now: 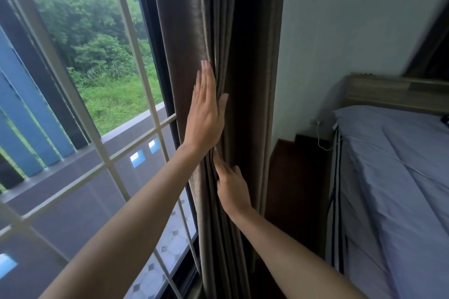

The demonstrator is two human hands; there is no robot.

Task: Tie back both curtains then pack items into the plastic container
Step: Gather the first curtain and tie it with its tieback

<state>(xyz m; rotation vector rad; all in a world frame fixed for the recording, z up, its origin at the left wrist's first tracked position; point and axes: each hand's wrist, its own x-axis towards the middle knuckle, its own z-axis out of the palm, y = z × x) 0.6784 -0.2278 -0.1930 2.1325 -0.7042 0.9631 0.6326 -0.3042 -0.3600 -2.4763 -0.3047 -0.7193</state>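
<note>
At far left the window (73,104) with its pale grille shows green trees beyond a balcony rail. Next comes the brown curtain (243,43), gathered into narrow folds against the dark window frame, its long axis running vertically from the top of the view to the floor. The left hand (205,114) lies flat on the curtain's window-side edge, fingers straight, together and pointing up, thumb spread onto the folds; it presses rather than grips. Just below it, the right hand (232,185) pokes its fingers into the folds, loosely extended, closed on nothing visible, though the fingertips are partly hidden. Right of the curtain stands a pale wall (340,31), then a bed (401,177) with blue bedding.
</note>
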